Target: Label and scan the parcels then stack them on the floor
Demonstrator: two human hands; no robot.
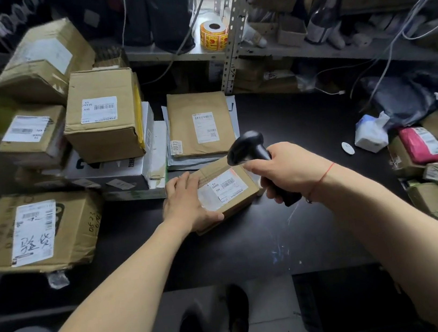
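A: Pinning the small box [228, 192] to the desk [251, 243] with the left hand [186, 201], fingers flat on top, thumb hooked round the near edge. Gripping the scanner [249, 147] in the right hand [288, 170], fist tight round the handle, head aimed down just above the label [222, 189].

B: Mid-scan, probably. Any chance of a miss?

A: Yes. Held very close and steep over the barcode; might read nothing, or catch glare off the taped patch beside the left fingertips. Might also cover the print if slid rightward.

B: And beyond the hands?

A: Just past the box, a padded envelope [200, 123], barcode facing up. Easy to read that code instead if tipped forward.

B: Further out?

A: Left of the left hand, a leaning heap of cartons [104, 117], already labelled. Risky to nudge when carrying the box off toward the floor. Right of the right hand, well apart, a pile of parcels [420, 146], seemingly waiting. Far back on the shelf [168, 53], a roll of stickers [213, 33].
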